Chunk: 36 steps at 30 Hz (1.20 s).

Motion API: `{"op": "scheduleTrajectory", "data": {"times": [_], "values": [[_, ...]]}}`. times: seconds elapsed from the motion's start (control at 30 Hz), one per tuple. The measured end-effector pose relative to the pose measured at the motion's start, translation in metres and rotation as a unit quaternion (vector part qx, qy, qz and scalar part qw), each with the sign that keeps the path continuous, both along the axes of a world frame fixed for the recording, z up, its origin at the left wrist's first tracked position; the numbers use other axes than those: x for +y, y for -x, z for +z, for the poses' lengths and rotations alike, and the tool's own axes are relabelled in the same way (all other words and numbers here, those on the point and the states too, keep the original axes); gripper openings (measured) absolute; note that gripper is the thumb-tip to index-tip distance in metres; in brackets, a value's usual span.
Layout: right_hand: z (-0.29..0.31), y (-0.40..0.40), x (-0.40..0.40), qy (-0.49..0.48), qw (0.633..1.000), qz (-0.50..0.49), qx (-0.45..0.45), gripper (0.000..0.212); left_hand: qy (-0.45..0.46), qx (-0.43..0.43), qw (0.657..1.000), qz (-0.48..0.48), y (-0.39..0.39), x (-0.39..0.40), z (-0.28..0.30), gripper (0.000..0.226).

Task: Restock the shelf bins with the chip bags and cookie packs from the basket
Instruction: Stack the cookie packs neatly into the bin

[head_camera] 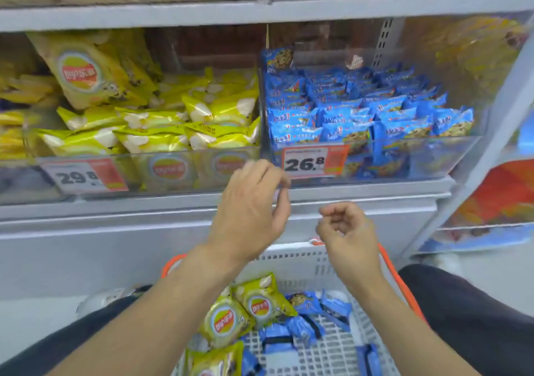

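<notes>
Both hands are hanging empty between shelf and basket: the left hand is loosely spread with relaxed fingers, and the right hand is curling in on itself around nothing. Just below the wrists, the white basket is holding yellow chip bags under the left forearm and blue cookie packs under the right. Above the hands, the chip bin is sitting up-left and the cookie bin up-right.
</notes>
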State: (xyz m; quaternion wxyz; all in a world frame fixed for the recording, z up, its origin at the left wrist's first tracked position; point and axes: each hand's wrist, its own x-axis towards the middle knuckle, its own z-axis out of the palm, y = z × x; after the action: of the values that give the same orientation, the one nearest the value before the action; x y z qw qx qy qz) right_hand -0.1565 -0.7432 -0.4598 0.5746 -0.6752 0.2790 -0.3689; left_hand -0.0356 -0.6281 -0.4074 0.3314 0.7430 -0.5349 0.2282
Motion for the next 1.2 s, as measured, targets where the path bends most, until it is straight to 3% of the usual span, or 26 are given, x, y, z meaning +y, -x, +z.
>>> {"op": "scheduleTrajectory", "data": {"times": [0.07, 0.13, 0.23, 0.3, 0.37, 0.43, 0.53, 0.67, 0.87, 1.0, 1.07, 1.2], "values": [[-0.044, 0.011, 0.004, -0.046, 0.992, 0.066, 0.100, 0.026, -0.093, 0.106, 0.990, -0.004, 0.015, 0.025, -0.049, 0.004], [-0.092, 0.021, 0.005, -0.059, 0.951, 0.164, 0.256, 0.021, -0.223, 0.190, 0.956, 0.014, 0.031, 0.053, -0.101, 0.007], [-0.158, 0.045, 0.013, 0.000, 0.799, 0.325, 0.506, 0.026, -0.387, 0.266, 0.883, 0.025, 0.057, 0.094, -0.164, 0.020], [-0.189, 0.062, 0.025, 0.012, 0.737, 0.357, 0.574, 0.045, -0.482, 0.266, 0.834, 0.045, 0.070, 0.116, -0.197, 0.037], [-0.214, 0.070, 0.037, -0.035, 0.734, 0.336, 0.588, 0.058, -0.527, 0.262, 0.806, 0.067, 0.080, 0.133, -0.220, 0.048], [-0.233, 0.072, 0.050, -0.089, 0.757, 0.299, 0.575, 0.062, -0.536, 0.239, 0.807, 0.069, 0.086, 0.144, -0.233, 0.057], [-0.244, 0.062, 0.064, -0.017, 0.786, 0.185, 0.590, 0.061, -0.508, 0.221, 0.827, 0.094, 0.089, 0.152, -0.246, 0.065], [-0.263, 0.052, 0.081, 0.046, 0.782, 0.137, 0.606, 0.083, -0.467, 0.217, 0.854, 0.071, 0.094, 0.157, -0.254, 0.053], [-0.281, 0.053, 0.075, 0.124, 0.809, 0.042, 0.573, 0.046, -0.452, 0.246, 0.854, 0.077, 0.094, 0.159, -0.260, 0.035], [-0.283, 0.052, 0.055, 0.097, 0.835, 0.058, 0.538, 0.043, -0.464, 0.266, 0.841, 0.080, 0.093, 0.157, -0.260, 0.033], [-0.276, 0.050, 0.052, 0.076, 0.823, 0.086, 0.557, 0.040, -0.467, 0.273, 0.838, 0.073, 0.093, 0.152, -0.256, 0.035], [-0.242, 0.036, 0.053, -0.041, 0.745, 0.205, 0.634, 0.028, -0.466, 0.309, 0.824, 0.092, 0.091, 0.143, -0.247, 0.040]]}}
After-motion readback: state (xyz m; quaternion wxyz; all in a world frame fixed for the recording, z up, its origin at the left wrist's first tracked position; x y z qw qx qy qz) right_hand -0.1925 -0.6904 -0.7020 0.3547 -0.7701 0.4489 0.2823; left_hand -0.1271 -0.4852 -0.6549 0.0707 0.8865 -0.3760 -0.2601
